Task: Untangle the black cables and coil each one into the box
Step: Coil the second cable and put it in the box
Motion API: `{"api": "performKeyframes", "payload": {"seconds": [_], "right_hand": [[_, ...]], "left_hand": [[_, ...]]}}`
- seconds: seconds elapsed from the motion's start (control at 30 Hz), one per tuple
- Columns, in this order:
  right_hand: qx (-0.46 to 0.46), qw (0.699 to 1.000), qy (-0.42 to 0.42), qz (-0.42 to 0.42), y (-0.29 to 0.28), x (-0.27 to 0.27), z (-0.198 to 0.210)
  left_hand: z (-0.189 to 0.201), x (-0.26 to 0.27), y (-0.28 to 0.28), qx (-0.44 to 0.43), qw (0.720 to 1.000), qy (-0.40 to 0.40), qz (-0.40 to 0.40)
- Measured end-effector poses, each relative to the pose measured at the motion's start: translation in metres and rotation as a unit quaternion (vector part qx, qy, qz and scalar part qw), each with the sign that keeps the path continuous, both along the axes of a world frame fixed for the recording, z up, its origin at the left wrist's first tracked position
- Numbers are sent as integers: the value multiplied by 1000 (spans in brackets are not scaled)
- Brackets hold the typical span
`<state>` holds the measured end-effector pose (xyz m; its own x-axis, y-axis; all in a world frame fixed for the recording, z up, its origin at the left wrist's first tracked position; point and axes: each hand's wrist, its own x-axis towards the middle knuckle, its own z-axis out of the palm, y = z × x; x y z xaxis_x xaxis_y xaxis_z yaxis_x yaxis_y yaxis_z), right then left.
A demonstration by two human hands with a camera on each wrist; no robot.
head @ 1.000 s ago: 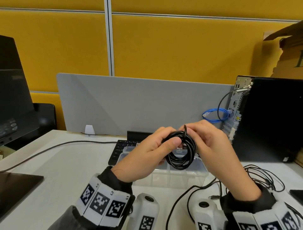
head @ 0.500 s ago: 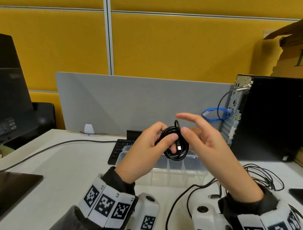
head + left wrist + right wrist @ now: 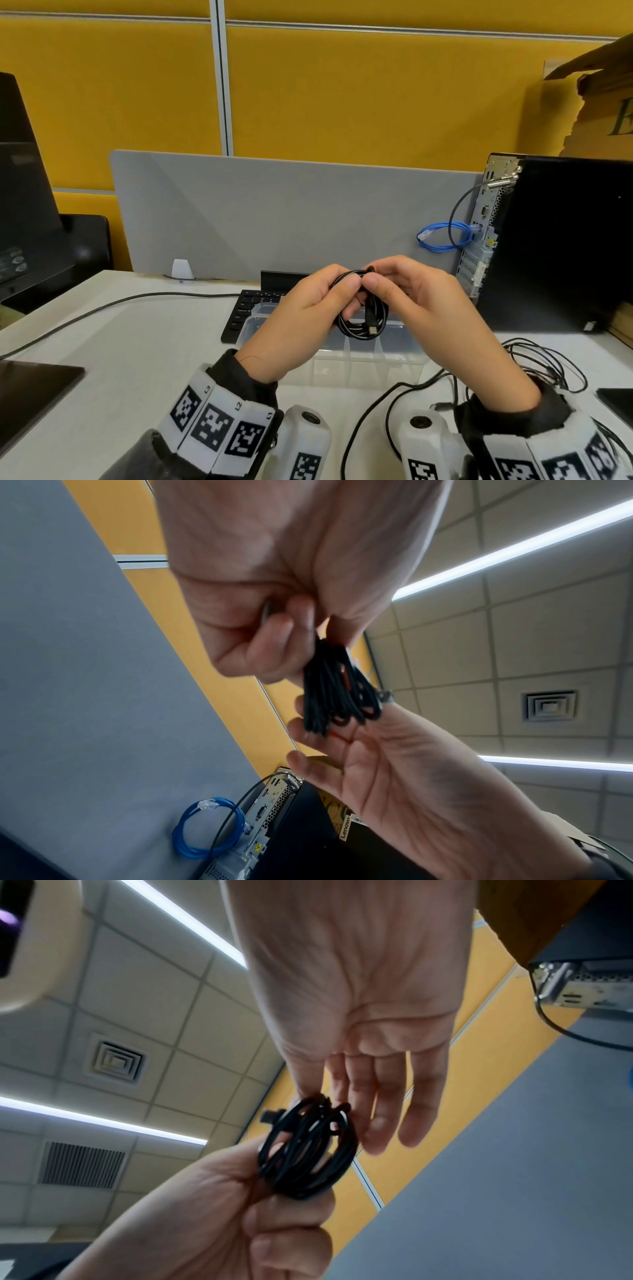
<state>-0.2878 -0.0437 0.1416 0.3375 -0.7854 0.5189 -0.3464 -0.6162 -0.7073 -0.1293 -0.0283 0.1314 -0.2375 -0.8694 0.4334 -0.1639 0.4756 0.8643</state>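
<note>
The white desk (image 3: pixel 144 346) carries a clear plastic box (image 3: pixel 359 363), a black keyboard (image 3: pixel 239 317) behind it, loose black cables (image 3: pixel 534 363) at right, a black computer tower (image 3: pixel 561 246) and a grey divider (image 3: pixel 274 212).

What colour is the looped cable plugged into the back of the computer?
Blue: the looped cable at the computer shows best in the head view.

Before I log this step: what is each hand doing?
Left hand: grips the coil.
Right hand: pinches the coil's top.
</note>
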Motion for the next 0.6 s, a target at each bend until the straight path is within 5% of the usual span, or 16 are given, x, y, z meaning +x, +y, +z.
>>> {"api": "performKeyframes", "payload": {"seconds": [0.37,0.6], "right_hand": [[92,995,-35,18,-10,7,-10],[152,987,-24,42,1,5,0]], "left_hand": [[-16,0,-9,-9,999,5,42],[-4,5,-5,-87,995,-25,35]]}}
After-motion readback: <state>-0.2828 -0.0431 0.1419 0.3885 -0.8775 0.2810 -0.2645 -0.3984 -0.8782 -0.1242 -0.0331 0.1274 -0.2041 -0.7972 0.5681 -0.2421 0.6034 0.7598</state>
